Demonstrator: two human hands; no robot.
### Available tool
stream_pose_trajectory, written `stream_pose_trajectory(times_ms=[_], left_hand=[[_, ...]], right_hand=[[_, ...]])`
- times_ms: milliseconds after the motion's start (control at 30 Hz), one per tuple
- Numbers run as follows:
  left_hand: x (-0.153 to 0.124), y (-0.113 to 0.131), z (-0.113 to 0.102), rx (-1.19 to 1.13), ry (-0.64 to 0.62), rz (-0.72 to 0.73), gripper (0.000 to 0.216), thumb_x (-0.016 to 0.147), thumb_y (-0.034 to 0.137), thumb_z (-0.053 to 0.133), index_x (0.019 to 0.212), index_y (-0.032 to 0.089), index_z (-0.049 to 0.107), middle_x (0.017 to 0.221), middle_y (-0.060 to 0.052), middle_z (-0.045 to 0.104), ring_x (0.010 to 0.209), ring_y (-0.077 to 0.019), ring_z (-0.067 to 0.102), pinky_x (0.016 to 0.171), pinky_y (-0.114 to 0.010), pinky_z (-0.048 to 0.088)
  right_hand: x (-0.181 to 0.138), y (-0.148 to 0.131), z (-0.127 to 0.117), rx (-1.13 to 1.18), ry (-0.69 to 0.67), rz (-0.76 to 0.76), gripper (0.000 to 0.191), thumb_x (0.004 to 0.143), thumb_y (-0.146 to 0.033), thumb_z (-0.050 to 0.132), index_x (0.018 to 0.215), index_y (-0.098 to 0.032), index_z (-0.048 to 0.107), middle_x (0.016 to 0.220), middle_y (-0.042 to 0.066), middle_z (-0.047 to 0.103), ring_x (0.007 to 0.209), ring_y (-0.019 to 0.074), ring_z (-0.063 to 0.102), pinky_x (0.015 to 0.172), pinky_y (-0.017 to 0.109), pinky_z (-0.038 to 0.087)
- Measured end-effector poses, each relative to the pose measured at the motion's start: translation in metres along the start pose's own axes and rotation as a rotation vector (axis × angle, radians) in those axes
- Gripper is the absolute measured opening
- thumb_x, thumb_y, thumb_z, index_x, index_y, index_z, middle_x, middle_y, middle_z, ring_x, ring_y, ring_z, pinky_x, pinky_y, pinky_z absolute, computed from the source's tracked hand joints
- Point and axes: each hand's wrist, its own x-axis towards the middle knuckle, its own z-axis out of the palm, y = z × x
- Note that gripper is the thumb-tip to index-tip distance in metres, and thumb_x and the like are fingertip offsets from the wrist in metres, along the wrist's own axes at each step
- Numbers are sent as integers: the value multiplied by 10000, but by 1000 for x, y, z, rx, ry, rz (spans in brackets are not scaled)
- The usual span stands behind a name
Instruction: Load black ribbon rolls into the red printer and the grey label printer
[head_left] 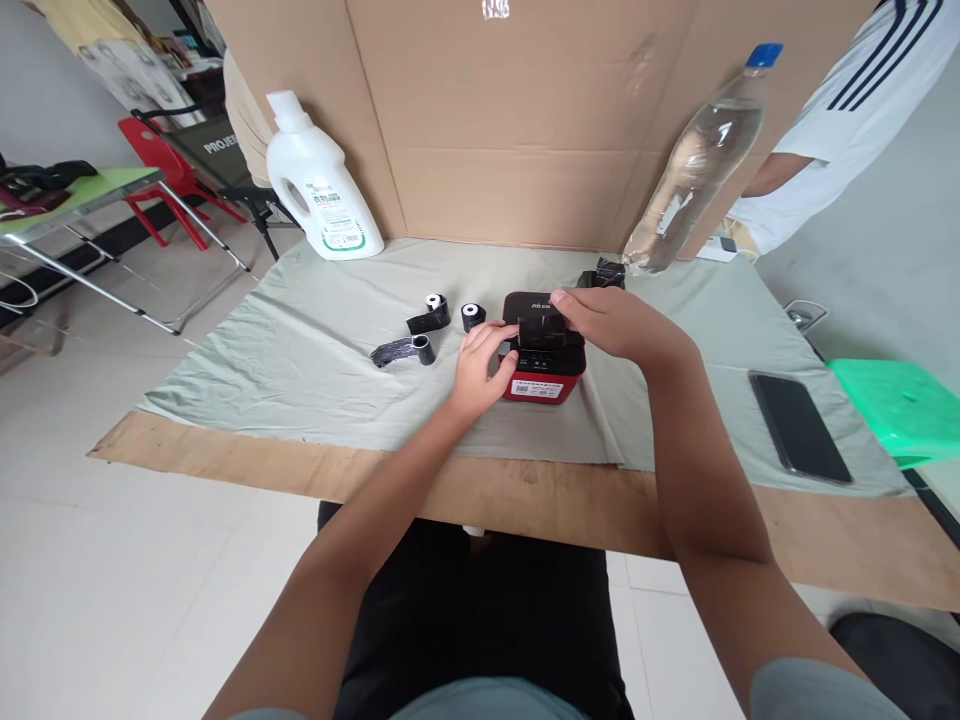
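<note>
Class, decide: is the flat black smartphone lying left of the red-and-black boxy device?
No, the smartphone lies on the pale grey-green cloth, to the right of both the device and the right hand.

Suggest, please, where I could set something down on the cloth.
Bare cloth lies left of the black rolls, below the detergent bottle, and between the clear bottle and smartphone. The red-and-black device is crowded by the left hand and right hand.

Bright, even indoor light; shadows are soft. Beyond and right of the fingers (486, 345), white glints streak a clear bottle (701, 155), which wide-angle distortion leans outward. Just below the fingers, a label (537, 388) has unreadably small print.
</note>
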Motion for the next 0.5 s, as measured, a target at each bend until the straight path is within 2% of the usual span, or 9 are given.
stream_pose_trajectory(times_ms=[133,233,267,333,367,400,433,500], left_hand=[[1,-1,-1,45,-33,10,307,1021,342,474,1189,209,694,1203,-101,732,1247,-275,626,1085,-451,468],[-2,-1,0,-15,-34,-33,362,1049,415,439,1213,205,683,1233,-113,725,1277,-274,621,1128,-476,472],[-5,-1,1,-72,-28,-59,393,1058,450,435,1264,204,662,1287,-122,712,1314,-273,611,1154,-482,468],[-11,-2,4,-230,-25,-134,503,1055,525,468,1438,210,554,1491,-149,612,1428,-273,558,1196,-474,463],[-14,-2,7,-312,-29,-186,591,1044,561,494,1525,218,469,1594,-162,523,1483,-277,518,1208,-463,465],[-17,-3,9,-381,-42,-245,676,1031,591,517,1586,227,388,1668,-167,435,1527,-282,477,1220,-454,464],[-20,-5,12,-435,-66,-306,729,1022,611,527,1617,233,341,1705,-163,382,1558,-285,441,1240,-452,451],[-23,-8,17,-504,-122,-413,726,1023,609,524,1625,242,351,1716,-130,380,1589,-283,396,1290,-466,399]], right_hand=[[-2,-4,4,-65,51,-8,510,1102,-488,271,746,-235,534,823,87,700,847,273,652,816,400,465],[-7,7,17,57,101,-2,475,1101,-468,281,883,-235,632,950,93,755,960,288,697,901,421,497],[-11,14,25,138,151,2,451,1099,-458,289,987,-232,662,1034,100,767,1021,288,709,941,425,508],[-23,30,50,345,390,36,425,1089,-453,306,1230,-215,630,1229,128,741,1146,276,710,1016,427,527],[-30,38,65,406,500,42,433,1071,-472,357,1335,-213,582,1357,147,690,1256,279,671,1063,435,522],[-38,45,81,445,529,36,494,1030,-506,461,1427,-218,525,1488,165,610,1382,292,593,1099,445,516],[-45,50,96,483,505,33,594,983,-528,553,1488,-227,477,1553,175,555,1430,304,554,1104,454,523],[-55,57,122,518,378,15,738,908,-511,680,1546,-243,425,1540,178,567,1372,320,601,1081,476,550]])
